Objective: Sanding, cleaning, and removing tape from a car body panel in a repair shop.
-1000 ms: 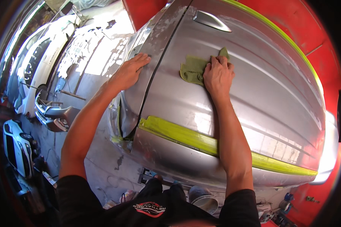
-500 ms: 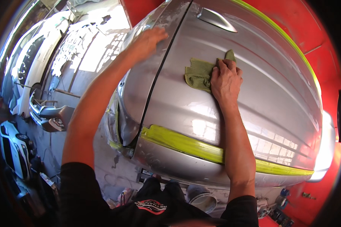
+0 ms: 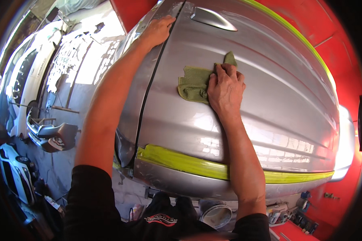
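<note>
On the car roof point(image 3: 277, 108), a cloth point(image 3: 195, 84), partly under the right hand point(image 3: 227, 88); beyond, a fin antenna point(image 3: 214, 20); leftward, by the seam point(image 3: 151, 81), the left hand point(image 3: 159, 31); nearer, running left to right, a strip point(image 3: 185, 162); below, a bucket point(image 3: 216, 217); far left, a bumper point(image 3: 64, 134).

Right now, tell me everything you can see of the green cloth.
The cloth is dull green with a coarse, fabric-like texture and a paler edge along parts of its outline. Its left portion lies spread on the silver car roof, with raised wrinkles near the lower edge. The right portion is bunched under the right hand, and a pointed end pokes out beyond it. The part beneath the hand is hidden.
</note>
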The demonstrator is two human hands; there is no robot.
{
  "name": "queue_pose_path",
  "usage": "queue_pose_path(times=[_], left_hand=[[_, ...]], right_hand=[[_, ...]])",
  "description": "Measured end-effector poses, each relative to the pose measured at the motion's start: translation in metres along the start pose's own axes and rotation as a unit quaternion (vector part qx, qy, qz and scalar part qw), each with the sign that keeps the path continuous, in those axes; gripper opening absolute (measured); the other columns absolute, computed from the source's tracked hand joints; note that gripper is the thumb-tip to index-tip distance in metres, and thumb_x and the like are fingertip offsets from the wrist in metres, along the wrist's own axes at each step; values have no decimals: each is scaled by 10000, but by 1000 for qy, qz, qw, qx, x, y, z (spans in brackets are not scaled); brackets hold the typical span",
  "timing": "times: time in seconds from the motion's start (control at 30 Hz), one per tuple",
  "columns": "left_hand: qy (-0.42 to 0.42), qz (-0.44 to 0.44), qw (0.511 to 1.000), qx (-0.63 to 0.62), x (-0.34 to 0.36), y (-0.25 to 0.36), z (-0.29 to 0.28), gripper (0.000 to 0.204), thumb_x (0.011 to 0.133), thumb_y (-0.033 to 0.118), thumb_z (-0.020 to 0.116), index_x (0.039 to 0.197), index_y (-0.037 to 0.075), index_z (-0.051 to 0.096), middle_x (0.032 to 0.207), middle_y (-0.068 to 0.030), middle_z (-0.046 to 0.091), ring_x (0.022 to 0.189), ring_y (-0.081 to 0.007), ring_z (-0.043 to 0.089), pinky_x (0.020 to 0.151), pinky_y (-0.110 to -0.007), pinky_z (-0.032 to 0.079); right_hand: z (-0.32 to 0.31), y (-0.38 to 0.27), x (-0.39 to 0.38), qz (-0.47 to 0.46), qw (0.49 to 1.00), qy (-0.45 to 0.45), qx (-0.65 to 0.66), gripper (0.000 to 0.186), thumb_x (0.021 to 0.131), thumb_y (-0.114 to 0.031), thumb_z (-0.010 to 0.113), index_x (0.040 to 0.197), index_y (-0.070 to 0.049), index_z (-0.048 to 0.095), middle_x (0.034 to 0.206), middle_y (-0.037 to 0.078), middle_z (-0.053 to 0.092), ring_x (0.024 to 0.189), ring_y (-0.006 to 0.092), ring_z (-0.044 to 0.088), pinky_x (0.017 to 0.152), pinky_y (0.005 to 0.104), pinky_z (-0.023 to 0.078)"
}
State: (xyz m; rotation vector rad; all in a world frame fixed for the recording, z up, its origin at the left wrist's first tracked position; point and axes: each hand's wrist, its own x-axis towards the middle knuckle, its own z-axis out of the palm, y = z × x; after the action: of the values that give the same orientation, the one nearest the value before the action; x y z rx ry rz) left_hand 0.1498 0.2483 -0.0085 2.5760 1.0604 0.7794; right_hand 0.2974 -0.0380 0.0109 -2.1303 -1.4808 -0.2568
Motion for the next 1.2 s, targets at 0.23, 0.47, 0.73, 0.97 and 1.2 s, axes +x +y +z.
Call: queue_pose_path(times=[0.23, 0.47, 0.73, 0.97, 1.2], left_hand=[[27, 127, 989, 74, 2, -10, 40, 363, 1015, 62, 517, 1350, 96, 655, 1423, -140, 625, 1309, -378, 575, 1112, -443, 483], [3, 104, 992, 70, 86, -32, 37, 371, 965, 76, 505, 1258, 117, 729, 1213, -215, 711, 1133, -436, 659, 1038, -492, 507], [20, 180, 981, 65, 46, -12, 54, 333, 1022, 98, 534, 1316, 130, 687, 1282, -135, 703, 1188, -410, 642, 1040, -470, 514], [-19, 84, 994, 61, 96, -23, 47, 424, 963, 65, 526, 1331, 188, 697, 1280, -192, 695, 1182, -384, 661, 1022, -478, 528], [-38, 69, 992, 103, 90, -7, 60, 350, 1000, 49, 552, 1313, 118, 692, 1307, -131, 690, 1186, -388, 648, 1021, -472, 524]], right_hand=[[-1, 3, -1, 9, 1000, -8, 0, 334, 938, -165, 618, 1222, -14, 707, 1288, 123, 605, 1184, 392, 551, 1026, 532, 431], [-1, -7, 1, -6, 1000, 6, 24, 337, 944, -152, 616, 1231, 4, 699, 1281, 131, 598, 1189, 402, 541, 1023, 529, 424], [-2, 8, 0, 8, 1000, -16, 15, 336, 953, -153, 617, 1243, -4, 694, 1314, 134, 595, 1206, 410, 540, 1026, 532, 425], [-4, -3, 2, -5, 1000, -8, 28, 351, 948, -154, 617, 1249, 14, 683, 1314, 146, 582, 1184, 416, 542, 1009, 533, 418], [-1, 9, 1, -2, 1000, -10, 22, 347, 945, -149, 620, 1243, 18, 682, 1311, 140, 580, 1186, 408, 535, 1003, 528, 417]])
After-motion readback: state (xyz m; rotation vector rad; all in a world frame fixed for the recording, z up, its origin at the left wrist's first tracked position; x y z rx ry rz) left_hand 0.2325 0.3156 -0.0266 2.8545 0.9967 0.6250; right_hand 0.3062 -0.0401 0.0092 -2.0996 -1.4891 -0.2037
